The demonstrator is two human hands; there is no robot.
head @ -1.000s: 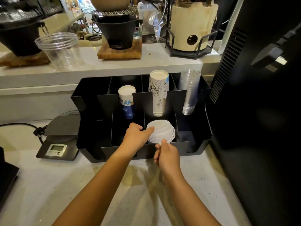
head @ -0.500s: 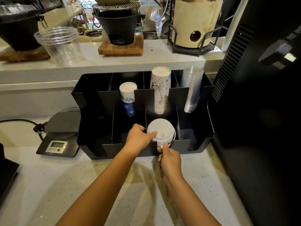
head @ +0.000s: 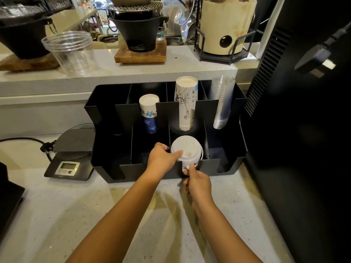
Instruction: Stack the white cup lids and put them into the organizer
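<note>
Pinching the stack of white cup lids (head: 187, 150) between them, the left hand (head: 163, 158) at its left edge and the right hand (head: 198, 182) underneath held it, axis tilted, in the organizer (head: 231, 164) front-middle slot on the bench (head: 57, 205).

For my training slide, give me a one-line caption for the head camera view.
Both hands, left hand and right hand, seat a stack of white lids in a front compartment of the black organizer.

Digital scale (head: 65, 162) sitting on the speckled counter (head: 57, 215), clear plastic cups (head: 71, 52) standing on the raised ledge (head: 133, 73), black brazier (head: 137, 32) resting on a wooden board (head: 140, 55), dark machine (head: 303, 130) looming at right
</note>
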